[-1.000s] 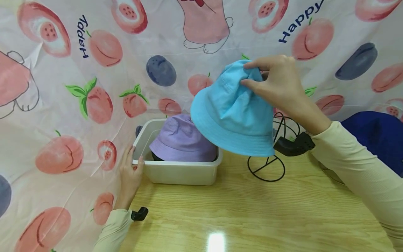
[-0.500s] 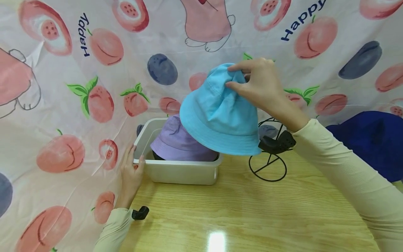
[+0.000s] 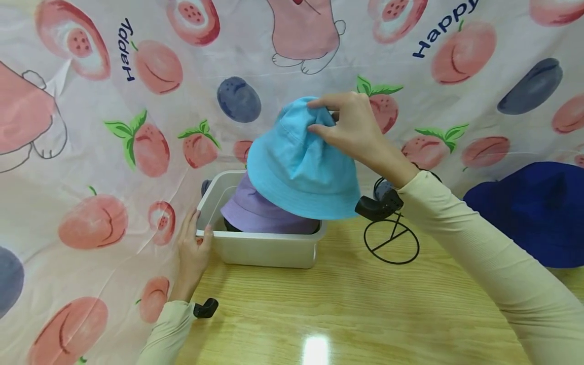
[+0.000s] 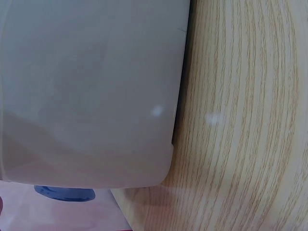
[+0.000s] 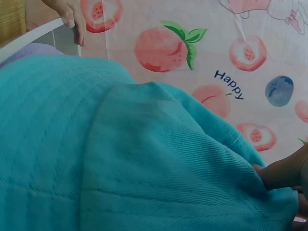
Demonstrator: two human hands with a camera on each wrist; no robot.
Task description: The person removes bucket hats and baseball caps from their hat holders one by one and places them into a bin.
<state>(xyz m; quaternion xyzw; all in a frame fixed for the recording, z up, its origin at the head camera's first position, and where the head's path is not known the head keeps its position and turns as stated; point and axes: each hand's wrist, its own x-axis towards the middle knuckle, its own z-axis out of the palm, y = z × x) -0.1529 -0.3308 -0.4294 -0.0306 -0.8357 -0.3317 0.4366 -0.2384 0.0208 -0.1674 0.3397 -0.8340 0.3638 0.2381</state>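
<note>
In the head view a light blue bucket hat (image 3: 296, 162) hangs brim down, its crown pinched between the thumb and fingers of my right hand (image 3: 353, 121). It overlaps a purple bucket hat (image 3: 248, 213) lying in a cream plastic bin (image 3: 269, 252). A bit of black (image 3: 231, 226) shows under the purple brim. My left hand (image 3: 192, 253) holds the bin's near left corner, thumb at the front rim and fingers along the side. Blue cloth (image 5: 144, 144) fills much of the right wrist view, and the bin's wall (image 4: 96, 96) fills much of the left wrist view.
A black wire stand (image 3: 390, 241) with a round base is on the wooden table (image 3: 365, 309), partly behind my right wrist. Farther right sits a navy hat (image 3: 529, 208). A fruit-print cloth (image 3: 191, 91) hangs behind and along the left.
My right hand has carried the light blue hat left and slightly down, so it covers more of the purple hat and bin. My left hand stays at the bin corner.
</note>
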